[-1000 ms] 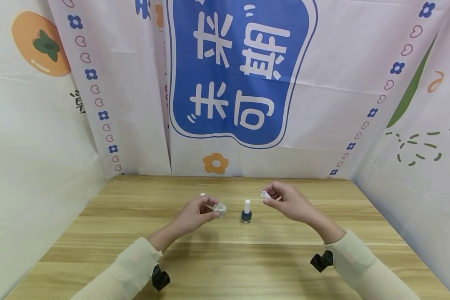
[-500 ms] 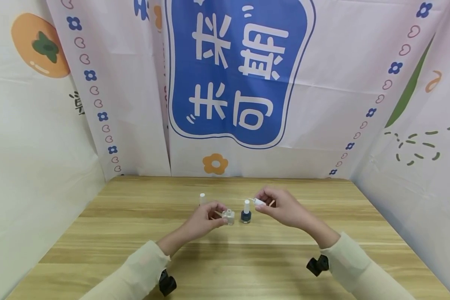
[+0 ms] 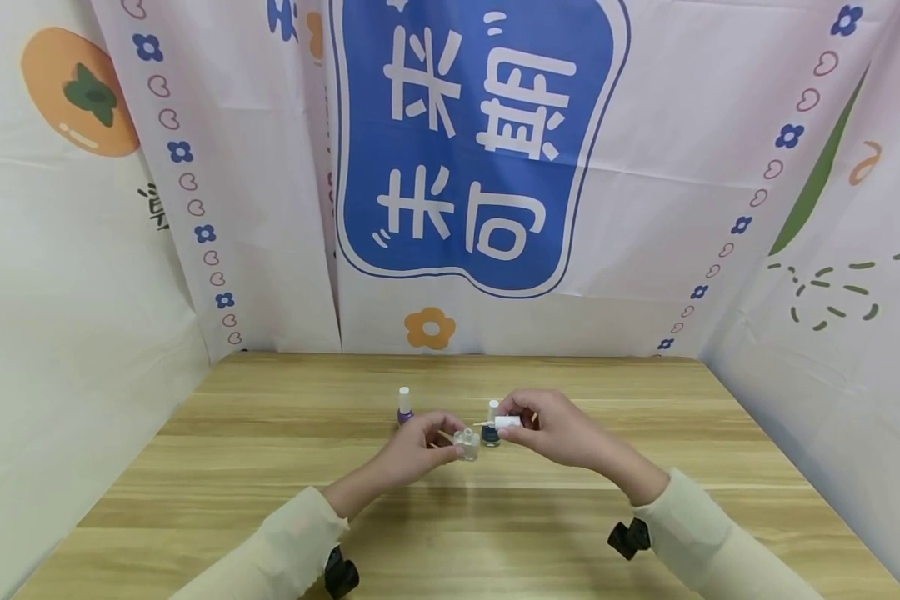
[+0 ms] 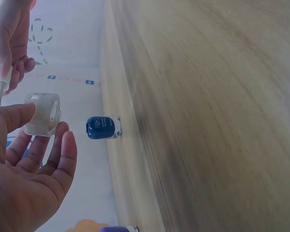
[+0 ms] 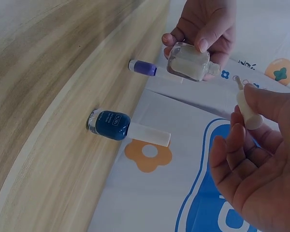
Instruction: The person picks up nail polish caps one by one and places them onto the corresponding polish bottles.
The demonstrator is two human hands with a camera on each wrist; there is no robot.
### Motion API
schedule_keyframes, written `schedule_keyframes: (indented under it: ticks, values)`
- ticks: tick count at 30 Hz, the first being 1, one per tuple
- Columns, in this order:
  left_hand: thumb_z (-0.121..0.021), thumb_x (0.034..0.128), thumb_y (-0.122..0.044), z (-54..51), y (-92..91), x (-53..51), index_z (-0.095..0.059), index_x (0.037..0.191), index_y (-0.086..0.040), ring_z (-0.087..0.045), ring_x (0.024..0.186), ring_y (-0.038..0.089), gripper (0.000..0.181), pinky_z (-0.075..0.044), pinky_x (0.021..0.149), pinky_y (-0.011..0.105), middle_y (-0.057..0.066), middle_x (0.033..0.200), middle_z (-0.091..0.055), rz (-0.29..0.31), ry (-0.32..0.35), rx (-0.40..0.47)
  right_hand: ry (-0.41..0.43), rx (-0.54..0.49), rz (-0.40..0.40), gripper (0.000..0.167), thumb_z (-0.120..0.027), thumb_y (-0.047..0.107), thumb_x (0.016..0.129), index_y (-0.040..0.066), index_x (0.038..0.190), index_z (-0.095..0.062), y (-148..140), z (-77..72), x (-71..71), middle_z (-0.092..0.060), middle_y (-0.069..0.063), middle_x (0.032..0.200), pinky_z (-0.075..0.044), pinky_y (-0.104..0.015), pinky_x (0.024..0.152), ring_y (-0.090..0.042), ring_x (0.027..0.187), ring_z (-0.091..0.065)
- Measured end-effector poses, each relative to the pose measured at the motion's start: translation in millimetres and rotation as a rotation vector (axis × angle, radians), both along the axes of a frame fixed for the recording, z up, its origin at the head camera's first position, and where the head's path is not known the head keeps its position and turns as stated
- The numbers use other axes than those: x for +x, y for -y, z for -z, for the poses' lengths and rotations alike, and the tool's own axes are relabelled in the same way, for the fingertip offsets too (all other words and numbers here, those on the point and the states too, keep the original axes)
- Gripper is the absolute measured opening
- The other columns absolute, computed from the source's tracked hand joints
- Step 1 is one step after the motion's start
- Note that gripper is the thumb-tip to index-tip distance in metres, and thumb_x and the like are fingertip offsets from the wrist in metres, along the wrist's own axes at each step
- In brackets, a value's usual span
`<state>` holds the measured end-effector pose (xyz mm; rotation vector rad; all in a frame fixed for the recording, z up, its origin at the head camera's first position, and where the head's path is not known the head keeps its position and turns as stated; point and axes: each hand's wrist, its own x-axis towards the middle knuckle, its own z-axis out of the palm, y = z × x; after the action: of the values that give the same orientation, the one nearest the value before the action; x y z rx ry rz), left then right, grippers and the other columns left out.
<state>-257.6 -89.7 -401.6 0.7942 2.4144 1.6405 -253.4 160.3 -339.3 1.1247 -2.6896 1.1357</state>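
Observation:
Between thumb and fingers, my left hand (image 3: 425, 450) grips an uncapped glass nail polish bottle (image 5: 189, 61) with whitish contents, held above the table. My right hand (image 3: 551, 427) pinches a white brush cap (image 5: 249, 110); its thin brush points left, just above and beside the bottle's neck, apart from it. Behind the two hands a dark blue nail polish bottle (image 5: 112, 124) with a white cap stands upright on the table. A purple nail polish bottle (image 5: 144, 67), also white-capped, stands farther left, its lower part hidden behind my left hand in the head view.
The wooden table (image 3: 270, 467) reaches back to a white printed cloth (image 3: 645, 217) hanging behind it. Similar cloth walls rise at the left and right. A small black camera is strapped at each wrist.
My left hand has moved right and lower with the clear bottle, uncovering more of the purple one. My right hand has come left and down, bringing the brush close to the bottle's neck.

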Motion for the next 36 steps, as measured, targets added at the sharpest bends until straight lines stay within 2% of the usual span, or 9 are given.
schedule_keyframes:
  ticks: [15, 36]
  values:
    - [-0.069, 0.0903, -0.008, 1.7, -1.9, 2.3, -0.065, 0.109, -0.004, -0.062, 0.087, 0.024, 0.02, -0.054, 0.072, 0.029, 0.005, 0.101, -0.064, 0.019, 0.002, -0.019, -0.058, 0.051, -0.03, 0.008, -0.07, 0.012, 0.09, 0.015, 0.095, -0.065, 4.9, 1.6, 0.0, -0.055, 0.008, 0.076, -0.043, -0.023, 0.054, -0.008, 0.064, -0.048]
    - [-0.069, 0.0902, -0.006, 3.5, -5.3, 2.6, -0.064, 0.108, -0.004, -0.063, 0.087, 0.021, 0.019, -0.055, 0.072, 0.03, 0.004, 0.101, -0.064, 0.043, 0.009, -0.009, -0.091, 0.07, -0.06, 0.009, -0.072, 0.012, 0.089, 0.012, 0.094, -0.065, 7.2, 5.5, -1.5, -0.052, 0.008, 0.076, -0.044, -0.023, 0.055, -0.007, 0.066, -0.047]
